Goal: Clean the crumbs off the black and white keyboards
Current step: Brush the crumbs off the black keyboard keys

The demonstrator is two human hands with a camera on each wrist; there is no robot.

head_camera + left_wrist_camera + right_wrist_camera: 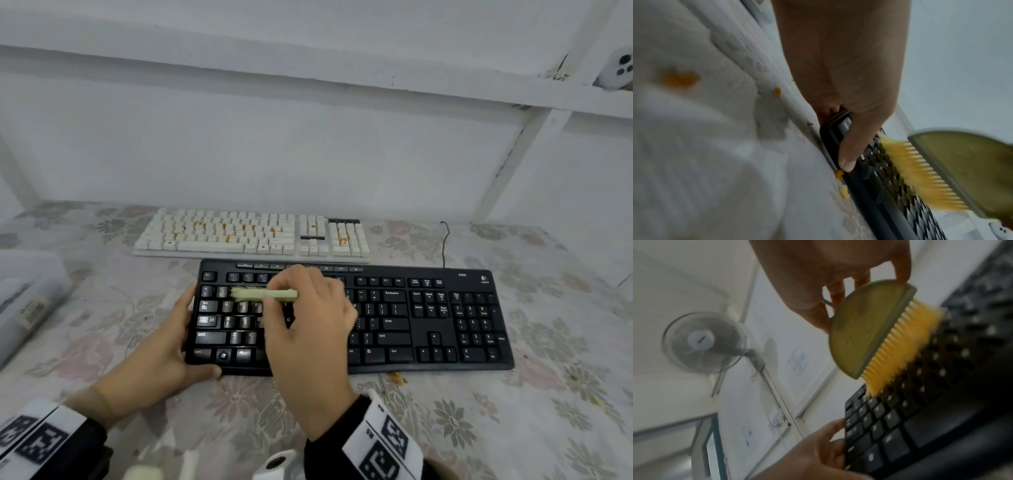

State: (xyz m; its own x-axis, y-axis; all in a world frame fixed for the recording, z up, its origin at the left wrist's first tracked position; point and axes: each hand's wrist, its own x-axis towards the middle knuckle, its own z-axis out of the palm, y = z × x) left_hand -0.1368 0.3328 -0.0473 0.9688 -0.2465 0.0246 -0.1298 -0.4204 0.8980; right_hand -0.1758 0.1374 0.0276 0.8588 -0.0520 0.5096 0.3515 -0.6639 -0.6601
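Yellow bristles of the brush met the black keyboard, near its left end; the right hand pinched the brush's green back. The left hand gripped that keyboard's left edge. Behind it lay the white keyboard (orange crumbs among its keys) on the floral-clothed bench.

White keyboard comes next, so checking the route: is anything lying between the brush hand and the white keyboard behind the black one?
Nothing visible does. The right hand holds the small green brush with yellow bristles over the black keyboard. Beyond its far edge only a bare strip of floral tablecloth separates it from the crumb-speckled white keyboard.
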